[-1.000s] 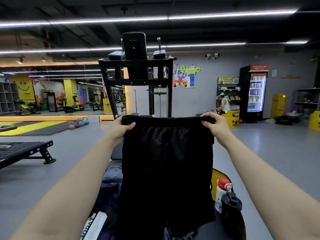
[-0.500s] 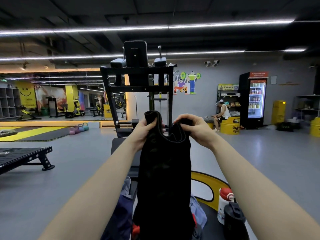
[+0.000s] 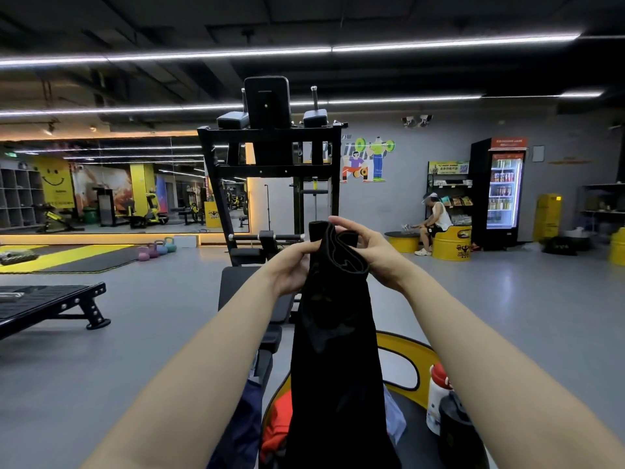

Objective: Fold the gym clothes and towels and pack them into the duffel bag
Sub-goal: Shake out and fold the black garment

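Black gym shorts [image 3: 334,350] hang lengthwise in front of me, folded in half with the two waistband ends brought together at the top. My left hand [image 3: 292,269] grips the waistband from the left. My right hand [image 3: 367,247] pinches it from the right, fingers partly spread. Below the shorts lie a red-orange garment [image 3: 275,431], a dark blue cloth [image 3: 236,431] and a pale blue cloth [image 3: 394,418]. The duffel bag cannot be told apart from these.
A white bottle with a red cap [image 3: 438,397] and a black bottle [image 3: 456,431] stand at the lower right by a yellow-rimmed round surface [image 3: 411,357]. A black gym machine [image 3: 270,157] stands straight ahead, a bench [image 3: 50,306] at left. A person sits far right [image 3: 436,221].
The shorts went from spread wide at the waistband to folded in half as my hands came together. They now hang narrower, and my right fingers have loosened slightly.
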Demonstrator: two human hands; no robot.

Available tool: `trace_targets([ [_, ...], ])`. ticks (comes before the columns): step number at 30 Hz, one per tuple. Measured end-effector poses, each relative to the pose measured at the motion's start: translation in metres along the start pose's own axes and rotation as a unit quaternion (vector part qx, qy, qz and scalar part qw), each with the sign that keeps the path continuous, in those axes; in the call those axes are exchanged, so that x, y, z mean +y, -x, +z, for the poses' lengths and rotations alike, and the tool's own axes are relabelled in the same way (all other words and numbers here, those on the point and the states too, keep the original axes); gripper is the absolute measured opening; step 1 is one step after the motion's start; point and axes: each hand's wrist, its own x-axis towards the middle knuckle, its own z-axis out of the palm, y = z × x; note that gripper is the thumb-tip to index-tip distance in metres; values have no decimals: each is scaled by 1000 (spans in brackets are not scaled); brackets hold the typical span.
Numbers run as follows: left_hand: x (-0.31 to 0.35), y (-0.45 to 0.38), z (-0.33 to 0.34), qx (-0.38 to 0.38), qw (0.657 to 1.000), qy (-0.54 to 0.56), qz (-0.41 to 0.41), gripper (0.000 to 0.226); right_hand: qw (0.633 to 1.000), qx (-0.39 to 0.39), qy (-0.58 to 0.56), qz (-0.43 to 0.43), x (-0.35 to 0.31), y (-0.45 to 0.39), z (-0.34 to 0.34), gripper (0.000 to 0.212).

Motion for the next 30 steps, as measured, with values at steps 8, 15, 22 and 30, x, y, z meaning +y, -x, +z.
trace_targets([
  [8, -7, -11, -7, 39, 999, -24, -12, 29, 1000, -19, -5, 13, 7, 7, 0, 49],
  [15, -9, -10, -10, 125, 976, -156, 87, 8, 998, 43, 50, -15, 2, 11, -1, 22],
  [22, -13, 4, -16, 47, 890, -393, 228, 40, 986, 115, 122, 2, -2, 8, -9, 16],
  [30, -20, 3, -22, 128, 826, -508, 206, 19, 975, 161, 151, 32, -5, 15, -20, 23],
])
